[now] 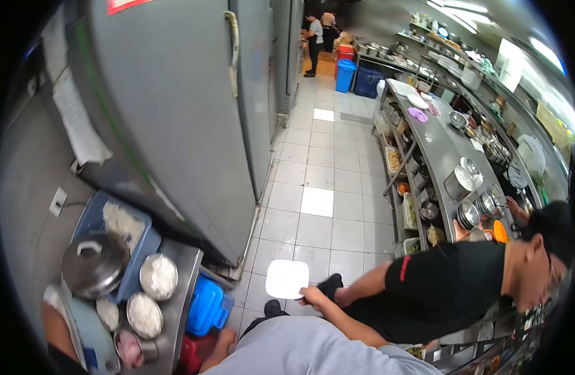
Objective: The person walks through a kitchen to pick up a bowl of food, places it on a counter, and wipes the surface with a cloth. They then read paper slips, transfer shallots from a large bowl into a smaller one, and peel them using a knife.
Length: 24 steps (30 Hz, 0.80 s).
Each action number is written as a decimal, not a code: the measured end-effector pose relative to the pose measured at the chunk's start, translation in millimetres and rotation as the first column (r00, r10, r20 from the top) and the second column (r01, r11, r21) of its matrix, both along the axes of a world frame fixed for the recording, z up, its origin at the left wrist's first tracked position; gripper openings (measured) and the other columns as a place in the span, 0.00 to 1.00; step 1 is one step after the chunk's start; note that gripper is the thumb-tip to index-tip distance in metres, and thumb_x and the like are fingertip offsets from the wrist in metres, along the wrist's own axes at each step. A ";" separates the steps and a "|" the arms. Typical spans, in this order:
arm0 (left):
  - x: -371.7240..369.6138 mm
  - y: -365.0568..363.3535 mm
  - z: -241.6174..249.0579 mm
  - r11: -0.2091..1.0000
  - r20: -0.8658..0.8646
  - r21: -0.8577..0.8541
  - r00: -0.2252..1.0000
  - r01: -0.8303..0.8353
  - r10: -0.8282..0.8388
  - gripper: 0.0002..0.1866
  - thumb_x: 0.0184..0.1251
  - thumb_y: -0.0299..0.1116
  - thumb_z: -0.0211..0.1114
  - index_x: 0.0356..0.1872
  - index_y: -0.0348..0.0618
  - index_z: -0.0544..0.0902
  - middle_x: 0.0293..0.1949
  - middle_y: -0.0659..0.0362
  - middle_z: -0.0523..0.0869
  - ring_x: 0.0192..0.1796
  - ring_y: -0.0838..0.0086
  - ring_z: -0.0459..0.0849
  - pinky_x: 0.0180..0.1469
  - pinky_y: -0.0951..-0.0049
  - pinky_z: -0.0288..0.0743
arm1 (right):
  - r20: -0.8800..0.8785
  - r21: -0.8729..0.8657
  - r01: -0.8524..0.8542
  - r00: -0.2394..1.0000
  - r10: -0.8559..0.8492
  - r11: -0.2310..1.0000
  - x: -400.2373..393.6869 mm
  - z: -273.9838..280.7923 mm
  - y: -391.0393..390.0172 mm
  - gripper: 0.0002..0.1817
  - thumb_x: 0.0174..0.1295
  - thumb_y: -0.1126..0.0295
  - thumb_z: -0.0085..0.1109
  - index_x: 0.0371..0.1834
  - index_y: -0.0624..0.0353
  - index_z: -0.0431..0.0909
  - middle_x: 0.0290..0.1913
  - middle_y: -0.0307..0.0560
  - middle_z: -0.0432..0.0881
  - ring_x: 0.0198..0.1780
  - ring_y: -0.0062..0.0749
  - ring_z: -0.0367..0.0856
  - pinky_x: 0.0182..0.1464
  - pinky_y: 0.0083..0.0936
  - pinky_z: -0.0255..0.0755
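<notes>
My right hand is closed on the near right edge of a white square plate, which is held out over the tiled floor in front of my grey shirt. My left hand hangs low at my left side, close to a red container and a blue plastic box. Its fingers cannot be made out.
A person in black stands close on my right at a steel counter with bowls and pots. Left are grey fridges and a steel table with bowls, a lidded pot and a bare arm. The tiled aisle leads ahead.
</notes>
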<state>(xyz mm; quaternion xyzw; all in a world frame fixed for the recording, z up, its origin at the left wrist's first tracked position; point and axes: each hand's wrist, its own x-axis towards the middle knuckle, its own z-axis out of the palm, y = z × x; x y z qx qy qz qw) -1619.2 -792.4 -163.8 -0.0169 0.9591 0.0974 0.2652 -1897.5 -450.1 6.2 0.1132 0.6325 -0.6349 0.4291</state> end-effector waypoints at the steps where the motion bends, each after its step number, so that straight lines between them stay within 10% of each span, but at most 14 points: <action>1: -40.5 -18.6 0.3 0.995 -0.131 0.084 0.990 0.059 -0.048 0.06 0.56 0.36 0.66 0.28 0.46 0.83 0.32 0.54 0.85 0.38 0.62 0.85 0.37 0.57 0.79 | -0.006 0.008 0.071 0.997 -0.071 0.997 -25.3 -2.7 0.7 0.15 0.60 0.70 0.49 0.48 0.65 0.73 0.31 0.49 0.81 0.21 0.28 0.77 0.24 0.26 0.76; 2: -71.1 -31.3 1.6 0.773 0.145 0.409 0.871 -0.484 0.469 0.07 0.60 0.37 0.64 0.31 0.46 0.83 0.32 0.55 0.84 0.33 0.65 0.84 0.31 0.60 0.78 | -0.009 0.010 0.145 0.989 -0.145 0.989 -49.8 -6.1 4.4 0.14 0.60 0.70 0.49 0.48 0.65 0.73 0.31 0.49 0.81 0.21 0.28 0.77 0.23 0.26 0.76; 3: -126.6 -37.1 26.4 0.226 0.517 0.469 0.473 -0.854 0.714 0.08 0.65 0.38 0.62 0.34 0.45 0.82 0.32 0.57 0.83 0.28 0.68 0.83 0.25 0.64 0.77 | -0.013 0.023 0.228 0.974 -0.227 0.974 -73.8 -0.6 9.6 0.15 0.60 0.70 0.49 0.48 0.65 0.73 0.31 0.49 0.81 0.21 0.29 0.77 0.23 0.26 0.76; 5: -226.5 -52.2 53.7 0.104 0.536 0.558 0.454 -0.823 0.712 0.11 0.71 0.39 0.56 0.45 0.45 0.79 0.33 0.59 0.82 0.22 0.73 0.80 0.17 0.71 0.73 | -0.056 0.025 0.384 0.922 -0.382 0.923 -122.5 -1.5 25.8 0.15 0.59 0.71 0.49 0.48 0.65 0.73 0.30 0.49 0.81 0.21 0.29 0.77 0.22 0.26 0.76; 8: -365.5 -69.6 71.5 0.128 0.537 0.663 0.588 -0.737 0.605 0.16 0.72 0.41 0.56 0.56 0.48 0.73 0.38 0.58 0.83 0.27 0.72 0.81 0.26 0.72 0.78 | -0.161 0.054 0.558 0.823 -0.544 0.828 -188.2 -34.5 64.0 0.17 0.57 0.73 0.46 0.49 0.67 0.72 0.30 0.50 0.82 0.21 0.31 0.79 0.22 0.27 0.76; 14: -562.6 -56.3 84.4 0.216 0.473 0.660 0.621 -0.720 0.625 0.15 0.73 0.40 0.54 0.55 0.47 0.74 0.38 0.58 0.83 0.24 0.73 0.80 0.22 0.73 0.76 | -0.299 0.782 0.389 0.920 -0.254 0.488 -250.9 -170.5 192.9 0.15 0.56 0.69 0.49 0.37 0.71 0.77 0.24 0.59 0.82 0.22 0.43 0.83 0.25 0.34 0.77; 17: -614.3 -72.3 71.2 0.268 0.507 0.544 0.566 -0.795 0.650 0.13 0.73 0.40 0.54 0.53 0.49 0.75 0.37 0.58 0.83 0.22 0.73 0.79 0.20 0.72 0.75 | -0.174 0.714 0.360 0.922 -0.346 0.601 -271.7 -147.2 217.9 0.12 0.57 0.71 0.46 0.25 0.66 0.79 0.16 0.55 0.78 0.15 0.39 0.78 0.17 0.33 0.71; 18: -624.4 -76.9 72.3 0.259 0.538 0.483 0.517 -0.837 0.666 0.12 0.72 0.39 0.54 0.52 0.50 0.76 0.36 0.59 0.83 0.22 0.73 0.79 0.19 0.73 0.75 | -0.031 0.657 0.477 0.791 -0.612 0.584 -289.4 -127.7 219.0 0.12 0.58 0.72 0.45 0.25 0.65 0.79 0.15 0.52 0.77 0.13 0.37 0.76 0.15 0.33 0.68; 24: -700.3 -99.1 69.3 0.093 0.586 0.406 0.337 -0.909 0.737 0.10 0.70 0.40 0.55 0.47 0.51 0.76 0.32 0.60 0.81 0.19 0.73 0.78 0.17 0.70 0.75 | -0.093 0.383 0.715 0.660 -0.746 0.585 -501.4 -107.5 209.5 0.10 0.54 0.77 0.43 0.34 0.67 0.76 0.22 0.52 0.75 0.17 0.36 0.74 0.12 0.32 0.65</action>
